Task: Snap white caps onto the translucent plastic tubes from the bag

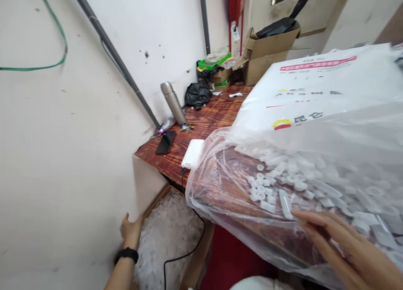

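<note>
Translucent plastic tube (285, 204) lies on clear film (217, 172) over the wooden surface (217, 115), beside white plastic rings (260, 193), right hand (349, 239) fingertips at its near end (grip closure: cannot tell); light pinch, kept off the rings, seems best, with left hand (130, 231), grip loosely open, beside the carton (198, 256).

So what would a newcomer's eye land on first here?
Probably the big white printed sack with the red-and-yellow logo, across the right side of the table. Next, the translucent pieces spread in front of it by clear plastic film, with the right hand at their near side. Then the cardboard box heaped with clear plastic below the table's edge, left hand near its rim.
</note>
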The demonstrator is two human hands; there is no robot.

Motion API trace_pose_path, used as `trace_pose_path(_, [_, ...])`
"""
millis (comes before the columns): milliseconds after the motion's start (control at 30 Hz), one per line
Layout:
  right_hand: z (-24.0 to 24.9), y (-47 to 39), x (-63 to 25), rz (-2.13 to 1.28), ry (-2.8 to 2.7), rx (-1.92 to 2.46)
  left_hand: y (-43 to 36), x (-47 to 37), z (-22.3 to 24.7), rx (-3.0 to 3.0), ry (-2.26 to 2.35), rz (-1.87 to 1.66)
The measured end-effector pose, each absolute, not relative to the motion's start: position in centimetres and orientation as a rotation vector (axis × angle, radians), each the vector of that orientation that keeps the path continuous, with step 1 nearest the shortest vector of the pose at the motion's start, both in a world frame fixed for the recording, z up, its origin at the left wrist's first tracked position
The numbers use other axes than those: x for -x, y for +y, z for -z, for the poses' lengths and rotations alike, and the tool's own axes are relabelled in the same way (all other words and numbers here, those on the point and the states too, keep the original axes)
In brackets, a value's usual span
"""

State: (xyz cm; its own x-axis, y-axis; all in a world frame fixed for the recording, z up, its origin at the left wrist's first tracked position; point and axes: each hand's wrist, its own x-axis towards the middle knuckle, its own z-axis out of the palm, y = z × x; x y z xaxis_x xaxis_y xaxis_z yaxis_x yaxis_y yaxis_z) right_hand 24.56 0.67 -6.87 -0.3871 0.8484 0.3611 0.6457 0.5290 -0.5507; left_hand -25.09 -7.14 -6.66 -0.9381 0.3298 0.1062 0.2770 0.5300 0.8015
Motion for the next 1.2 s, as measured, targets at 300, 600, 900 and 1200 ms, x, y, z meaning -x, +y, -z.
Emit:
trace_pose_path(300, [6.1,3.0,-21.4,-0.127,-2.197,1.168,5.1,10.1,-0.4,-2.073,1.708,-1.000])
trace_pose_path(600, [6.1,3.3,-21.3,-0.119,-2.082,1.301,17.4,-1.2,-1.6,-2.594,1.295,-0.478])
trace_pose_path(900, [4.6,3.1,-20.2,-0.132,-2.058,1.339,20.0,-2.8,-1.1,-2.725,1.247,-0.156])
trace_pose_path(1200, [4.7,3.3,-18.0,-0.168,-2.195,1.295,20.6,-1.5,-1.0,-2.567,1.205,-0.239])
